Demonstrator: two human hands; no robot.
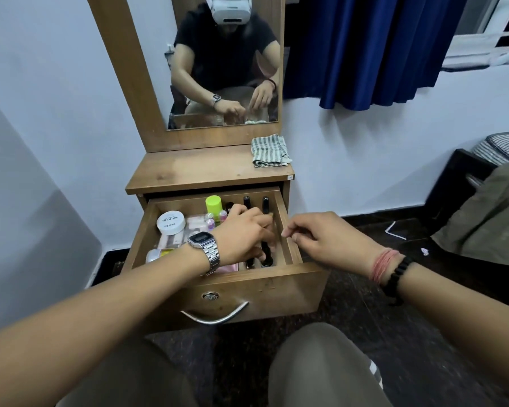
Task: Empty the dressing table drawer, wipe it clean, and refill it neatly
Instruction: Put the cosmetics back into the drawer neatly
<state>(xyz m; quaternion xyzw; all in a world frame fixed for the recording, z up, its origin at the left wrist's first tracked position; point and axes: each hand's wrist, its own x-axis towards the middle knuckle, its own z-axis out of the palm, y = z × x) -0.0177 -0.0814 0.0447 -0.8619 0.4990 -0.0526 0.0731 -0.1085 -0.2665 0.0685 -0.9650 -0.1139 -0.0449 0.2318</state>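
Drawer (147,230) pulled open, full of cosmetics; emptying or refilling, can't tell. Left hand (241,233) grips dark tubes (266,254) at drawer's right side. Right hand (321,236) curled over right rim, empty. Cloth (269,150) on desk back-right corner.

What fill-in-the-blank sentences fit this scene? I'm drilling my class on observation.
1. The striped cloth lies on the dressing table's ____.
2. The white tub in the drawer is labelled nail ____.
3. The wristwatch sits by the ____ hand.
4. The cap of the bottle at the drawer's back is ____.

Missing words: top; polish; left; green
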